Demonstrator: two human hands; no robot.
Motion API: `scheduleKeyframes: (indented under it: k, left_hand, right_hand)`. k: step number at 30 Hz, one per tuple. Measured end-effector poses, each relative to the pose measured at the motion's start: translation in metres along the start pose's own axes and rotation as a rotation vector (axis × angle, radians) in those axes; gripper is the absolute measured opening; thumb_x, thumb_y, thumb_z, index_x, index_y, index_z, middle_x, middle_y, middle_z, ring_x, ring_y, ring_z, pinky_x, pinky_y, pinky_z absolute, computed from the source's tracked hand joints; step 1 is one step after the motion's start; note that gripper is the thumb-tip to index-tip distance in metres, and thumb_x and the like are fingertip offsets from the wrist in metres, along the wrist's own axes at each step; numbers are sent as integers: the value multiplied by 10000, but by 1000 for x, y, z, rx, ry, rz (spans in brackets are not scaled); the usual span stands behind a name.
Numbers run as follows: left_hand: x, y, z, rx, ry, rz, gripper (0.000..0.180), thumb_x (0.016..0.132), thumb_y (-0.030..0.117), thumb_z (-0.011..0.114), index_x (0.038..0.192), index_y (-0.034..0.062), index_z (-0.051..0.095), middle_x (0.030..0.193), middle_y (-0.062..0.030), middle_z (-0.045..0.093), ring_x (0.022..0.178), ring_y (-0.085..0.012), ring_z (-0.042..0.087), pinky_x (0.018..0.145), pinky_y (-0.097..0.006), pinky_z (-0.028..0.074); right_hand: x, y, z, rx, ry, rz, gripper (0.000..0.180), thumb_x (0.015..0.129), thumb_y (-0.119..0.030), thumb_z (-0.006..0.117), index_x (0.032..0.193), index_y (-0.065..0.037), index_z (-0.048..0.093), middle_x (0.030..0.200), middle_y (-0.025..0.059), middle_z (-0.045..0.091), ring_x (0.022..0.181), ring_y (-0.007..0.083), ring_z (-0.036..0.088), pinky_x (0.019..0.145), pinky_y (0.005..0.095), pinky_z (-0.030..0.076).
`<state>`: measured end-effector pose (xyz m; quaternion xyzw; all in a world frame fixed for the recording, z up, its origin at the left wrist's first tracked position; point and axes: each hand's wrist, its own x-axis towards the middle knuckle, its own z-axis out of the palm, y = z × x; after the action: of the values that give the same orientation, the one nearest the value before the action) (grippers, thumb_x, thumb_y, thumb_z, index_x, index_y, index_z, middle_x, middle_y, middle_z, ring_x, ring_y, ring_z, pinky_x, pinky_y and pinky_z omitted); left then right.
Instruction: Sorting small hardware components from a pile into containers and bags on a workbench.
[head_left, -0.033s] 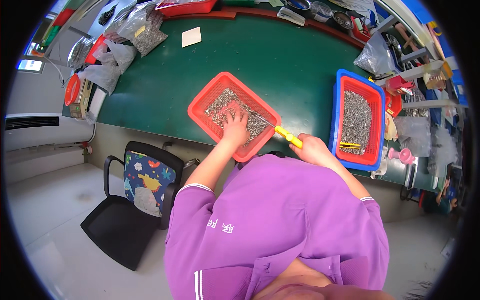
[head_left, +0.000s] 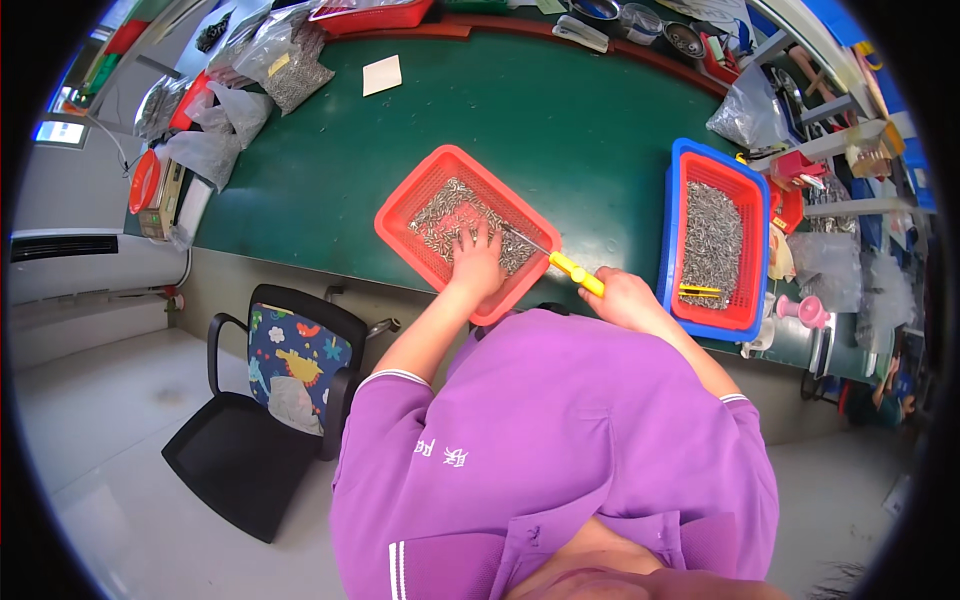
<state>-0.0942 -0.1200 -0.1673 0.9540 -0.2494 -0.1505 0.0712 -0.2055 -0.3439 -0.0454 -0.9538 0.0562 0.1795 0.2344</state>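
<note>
1. Left hand (head_left: 478,265): palm down inside the red mesh basket (head_left: 400,205), fingers spread loosely and resting on the heap of small grey metal parts (head_left: 445,215); whether any part is pinched between them cannot be told.
2. Right hand (head_left: 622,298): closed around the yellow-handled tool (head_left: 575,272), just outside the red basket's corner at 4 o'clock. The thin metal shaft of the tool runs from the handle toward 10 o'clock, over the basket rim and into the parts just beside the left fingertips.
3. Red mesh basket: set cornerwise on the green table (head_left: 560,130), near the table's front edge and directly before the person; the grey parts cover the middle of its floor.
4. Blue basket with red liner (head_left: 672,200): at 3 o'clock from the red basket, apart from it, holding a long band of similar grey parts; a second yellow tool (head_left: 700,292) lies at its near end.
5. Clear plastic bags of parts (head_left: 285,70): clustered at 10 o'clock on the far left of the table.
6. White paper square (head_left: 382,75): lying flat at 11 o'clock, well apart from both baskets.
7. Black office chair with patterned cushion (head_left: 295,365): on the floor at 8 o'clock, beside the person's left elbow.
</note>
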Motion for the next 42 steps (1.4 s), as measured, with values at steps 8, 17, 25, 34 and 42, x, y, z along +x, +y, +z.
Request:
scheduleKeyframes:
  k: [8,17,25,34,42]
  left_hand:
    - [7,-3,-3,64,125,-80,777,744,386,666,1377,75,342,1444,-198,262,1319,-420,240,1058,-591,189]
    - [12,2,-4,-151,65,-1,786,726,265,688,1385,72,305,1448,-186,241,1324,-421,227,1051,-580,226]
    - [-33,3,-21,238,38,-129,497,739,379,667,1107,49,610,1345,-180,402,1251,-387,358,1055,-575,222]
    - [-22,-4,7,346,-21,-218,553,852,340,464,1321,49,428,1268,-309,434,1204,-410,421,1061,-519,228]
    - [-32,4,-4,152,-54,-103,661,781,397,597,1312,39,435,1317,-255,405,1226,-445,372,1043,-539,251]
  right_hand:
    - [-4,5,6,-87,84,-46,344,810,-341,620,847,-2,567,772,204,619,725,385,616,666,461,497]
    - [-7,-3,1,-75,59,-34,345,817,-337,617,857,1,560,783,206,615,734,385,610,673,464,490]
    - [-12,-3,-10,-1,-73,30,364,820,-366,608,854,-4,596,823,200,622,810,376,609,733,451,478]
    - [-1,-22,-11,-7,-211,-22,368,829,-377,587,909,-19,609,877,195,635,863,366,607,770,438,471]
    - [4,-32,-8,6,-214,-42,392,840,-389,568,937,-11,599,887,207,633,882,366,601,792,442,463]
